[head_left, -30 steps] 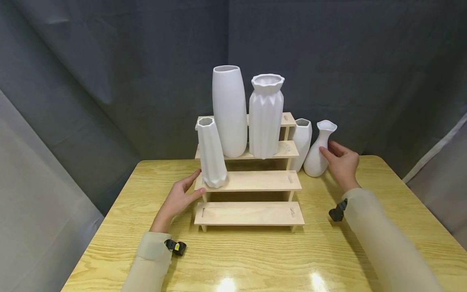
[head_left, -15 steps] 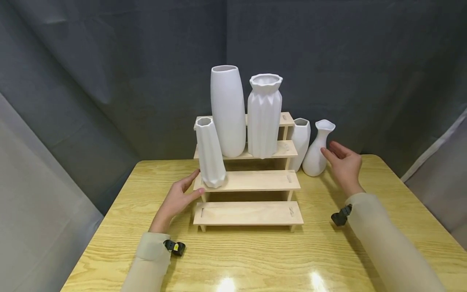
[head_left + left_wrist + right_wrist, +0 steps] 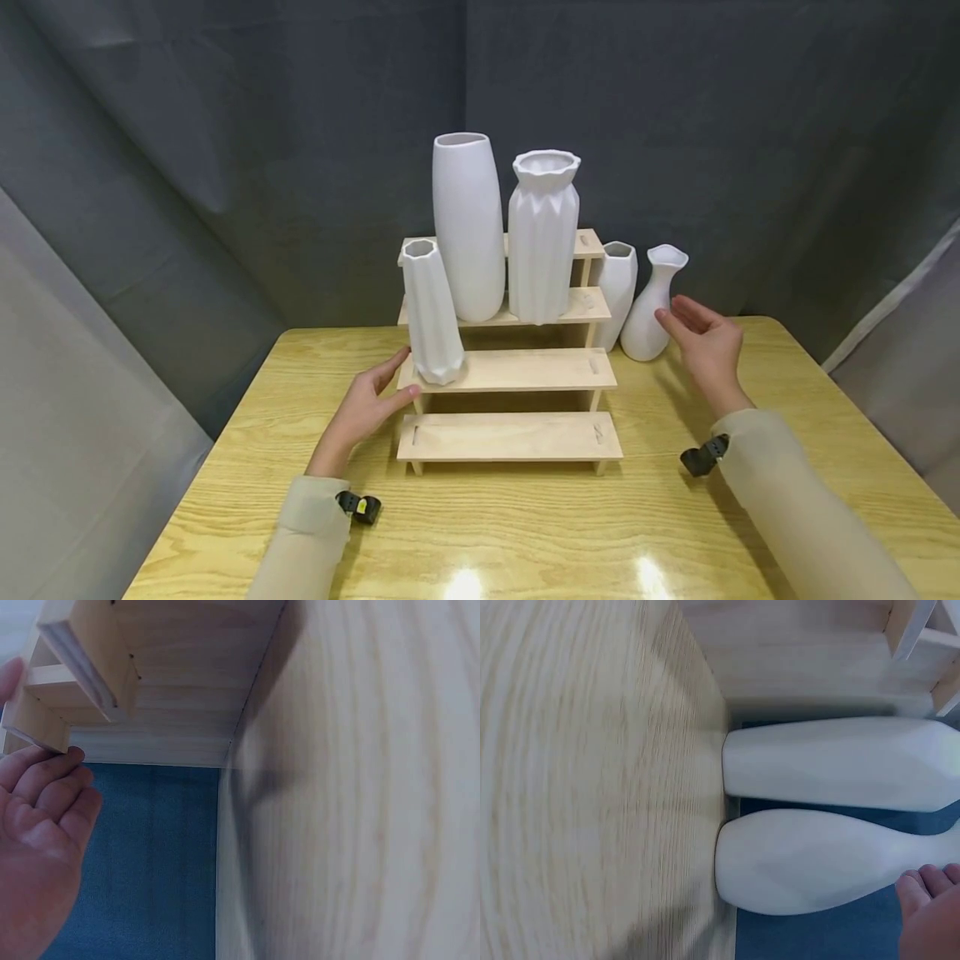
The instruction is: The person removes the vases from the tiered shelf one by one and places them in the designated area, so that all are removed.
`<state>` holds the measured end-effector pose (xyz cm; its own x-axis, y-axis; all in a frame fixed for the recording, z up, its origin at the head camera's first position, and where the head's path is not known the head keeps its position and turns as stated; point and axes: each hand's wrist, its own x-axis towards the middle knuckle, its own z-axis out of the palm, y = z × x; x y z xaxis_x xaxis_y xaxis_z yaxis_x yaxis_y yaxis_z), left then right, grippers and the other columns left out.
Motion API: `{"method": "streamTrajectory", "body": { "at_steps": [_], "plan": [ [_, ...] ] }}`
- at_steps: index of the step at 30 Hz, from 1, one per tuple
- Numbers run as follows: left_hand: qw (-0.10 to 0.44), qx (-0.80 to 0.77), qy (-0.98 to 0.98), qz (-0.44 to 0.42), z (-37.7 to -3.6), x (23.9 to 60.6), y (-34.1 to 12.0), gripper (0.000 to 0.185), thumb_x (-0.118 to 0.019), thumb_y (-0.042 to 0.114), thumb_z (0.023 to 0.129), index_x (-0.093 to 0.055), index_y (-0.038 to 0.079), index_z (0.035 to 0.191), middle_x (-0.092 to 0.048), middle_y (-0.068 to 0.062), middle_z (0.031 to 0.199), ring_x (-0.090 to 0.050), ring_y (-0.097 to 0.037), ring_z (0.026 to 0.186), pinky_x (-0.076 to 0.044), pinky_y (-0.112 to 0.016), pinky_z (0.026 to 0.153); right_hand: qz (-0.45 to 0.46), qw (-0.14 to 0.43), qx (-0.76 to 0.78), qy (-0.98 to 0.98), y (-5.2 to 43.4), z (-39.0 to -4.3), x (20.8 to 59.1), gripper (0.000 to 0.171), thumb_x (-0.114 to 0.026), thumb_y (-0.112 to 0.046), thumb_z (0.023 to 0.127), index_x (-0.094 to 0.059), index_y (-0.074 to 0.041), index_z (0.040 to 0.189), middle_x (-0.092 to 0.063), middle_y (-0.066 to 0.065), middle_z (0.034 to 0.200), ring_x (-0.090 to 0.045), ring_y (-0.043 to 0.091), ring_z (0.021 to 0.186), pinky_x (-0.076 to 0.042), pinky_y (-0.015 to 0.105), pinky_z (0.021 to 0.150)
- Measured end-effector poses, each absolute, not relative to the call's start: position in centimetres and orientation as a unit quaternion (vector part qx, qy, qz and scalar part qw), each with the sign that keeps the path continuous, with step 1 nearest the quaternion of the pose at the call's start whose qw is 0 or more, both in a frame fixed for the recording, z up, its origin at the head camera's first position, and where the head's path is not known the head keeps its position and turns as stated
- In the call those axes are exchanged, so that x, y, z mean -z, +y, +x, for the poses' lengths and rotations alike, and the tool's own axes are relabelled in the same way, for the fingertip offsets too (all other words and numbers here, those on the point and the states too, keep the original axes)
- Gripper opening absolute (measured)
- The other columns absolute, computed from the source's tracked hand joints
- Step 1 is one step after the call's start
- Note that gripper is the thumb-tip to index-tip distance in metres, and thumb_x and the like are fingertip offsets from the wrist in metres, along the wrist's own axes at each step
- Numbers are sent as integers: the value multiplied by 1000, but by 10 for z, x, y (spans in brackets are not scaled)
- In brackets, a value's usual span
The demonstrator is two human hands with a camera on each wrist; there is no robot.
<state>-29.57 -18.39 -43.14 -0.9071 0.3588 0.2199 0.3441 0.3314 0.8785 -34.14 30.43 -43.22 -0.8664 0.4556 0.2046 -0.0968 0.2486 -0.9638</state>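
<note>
Right hand (image 3: 708, 342): drawn slightly back from the flared vase (image 3: 647, 323) since a second ago, while the left hand (image 3: 362, 410) and the vases have stayed in place.
Dark cloth (image 3: 337, 167): hangs behind the wooden rack (image 3: 513, 435).
Table (image 3: 480, 533): wood-grained, beneath the rack.
Rack build: four stepped tiers, lowest nearest the person.
Tall smooth vase (image 3: 468, 229): upright on the rack's second tier from the top, left of centre.
Pleated vase (image 3: 542, 250): upright on that same rack tier, right of centre.
Slim fluted vase (image 3: 433, 317): at the left end of the rack's third tier down.
Flared vase place: upright on the table, right of the rack.
Faceted vase (image 3: 618, 287): on the table, between the rack and the flared vase.
Left hand state: thumb and curled fingers grip the rack's left end at the third tier.
Right hand state: thumb and fingers parted, loosely bent, right beside the flared vase's neck; contact cannot be told.
</note>
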Motion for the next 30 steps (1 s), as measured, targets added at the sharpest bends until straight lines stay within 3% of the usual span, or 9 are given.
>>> {"method": "streamTrajectory", "body": {
  "at_steps": [6, 16, 30],
  "plan": [
    [12, -542, 813, 213, -294, 431, -183, 68, -67, 16, 97, -31, -3, 152, -29, -18, 157, -24, -31, 145, -21, -47, 117, -106, 210, -621, -747, 297, -331, 430, 66, -78, -38, 82, -59, -13, 140, -59, 6, 138, -59, 13, 120, -47, 15, 91],
    [11, -545, 810, 216, -295, 431, -184, 68, -66, 14, 97, -31, -3, 152, -29, -17, 157, -25, -31, 145, -22, -47, 117, -41, 205, -682, -701, 284, -321, 422, 62, -83, -22, 81, -60, 0, 134, -66, 9, 127, -67, 1, 98, -50, 12, 84],
    [9, -543, 812, 216, -295, 430, -184, 68, -67, 15, 96, -32, -2, 152, -30, -18, 156, -26, -30, 144, -23, -45, 117, 39, 198, -699, -686, 259, -299, 411, 47, -79, -10, 84, -65, 2, 127, -71, 7, 116, -68, 7, 100, -51, 16, 85]
  ]
}}
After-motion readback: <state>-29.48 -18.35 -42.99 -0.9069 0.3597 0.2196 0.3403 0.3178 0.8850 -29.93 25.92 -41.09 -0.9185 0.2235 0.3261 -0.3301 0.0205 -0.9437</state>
